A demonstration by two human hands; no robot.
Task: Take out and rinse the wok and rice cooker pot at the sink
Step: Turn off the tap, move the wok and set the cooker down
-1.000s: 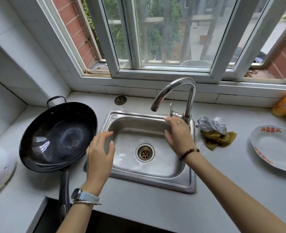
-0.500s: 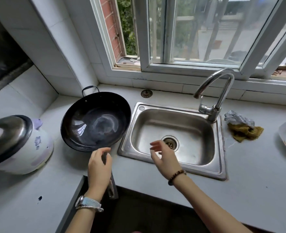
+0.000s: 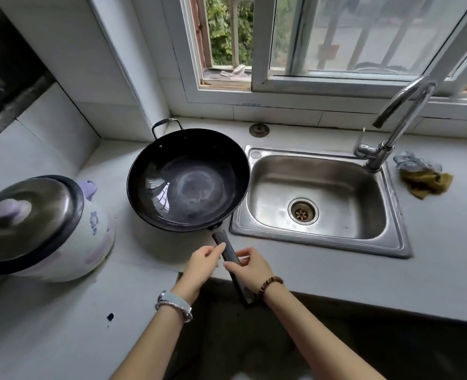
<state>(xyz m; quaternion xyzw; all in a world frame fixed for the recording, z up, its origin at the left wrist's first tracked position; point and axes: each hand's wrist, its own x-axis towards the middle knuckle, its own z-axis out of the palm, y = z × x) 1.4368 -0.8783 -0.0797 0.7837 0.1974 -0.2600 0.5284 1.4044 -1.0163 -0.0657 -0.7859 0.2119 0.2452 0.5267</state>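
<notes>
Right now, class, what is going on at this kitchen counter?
A person stands at the counter with both hands on the long handle of the wok. The right hand curls round it, the left hand touches it, grip unclear. The wok sits on the counter left of the sink, not yet in it. The rice cooker stands far left, lid on, untouched.
</notes>
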